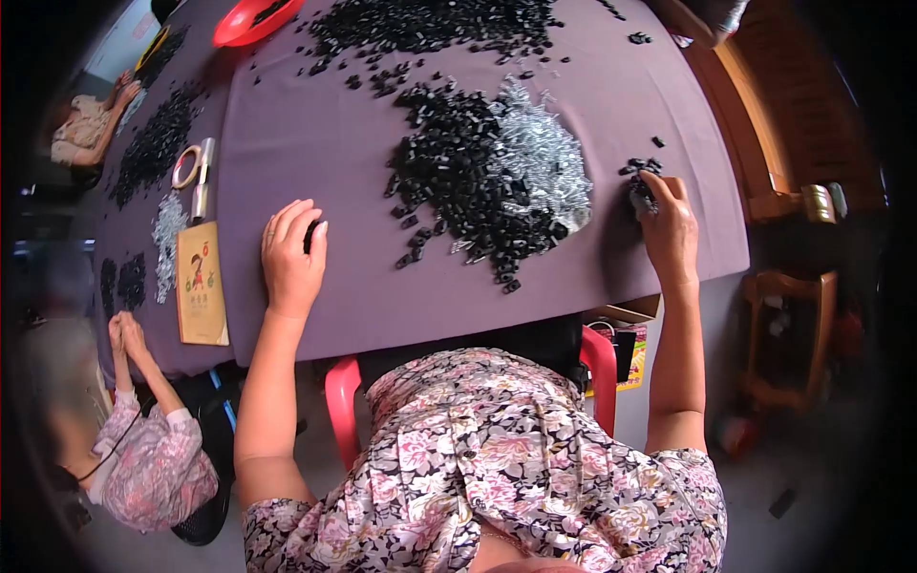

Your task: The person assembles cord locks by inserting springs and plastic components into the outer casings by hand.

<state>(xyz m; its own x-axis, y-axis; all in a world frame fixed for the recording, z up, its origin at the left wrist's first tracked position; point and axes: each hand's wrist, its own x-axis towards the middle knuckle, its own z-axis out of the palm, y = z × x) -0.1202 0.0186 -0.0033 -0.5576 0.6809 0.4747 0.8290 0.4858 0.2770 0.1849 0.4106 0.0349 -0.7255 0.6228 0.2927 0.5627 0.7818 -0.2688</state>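
Note:
My left hand (293, 253) rests on the purple cloth, left of the central piles, with its fingers curled round a small black piece (311, 236). On the right side of the table, my right hand (667, 222) is closed at a small cluster of black pieces (632, 169); what lies between its fingertips is too small to make out. Between my hands spreads a pile of black pieces (444, 162), touching a heap of shiny silver metal pins (544, 158) on its right.
Farther back lie more black pieces (430, 24) and a red bowl (256, 21). To the left are a tape roll (186, 167), a yellow booklet (202, 286) and silver pins (169, 239). Co-workers' hands (127, 334) show at the left; another person's arm (702, 19) is at the top right.

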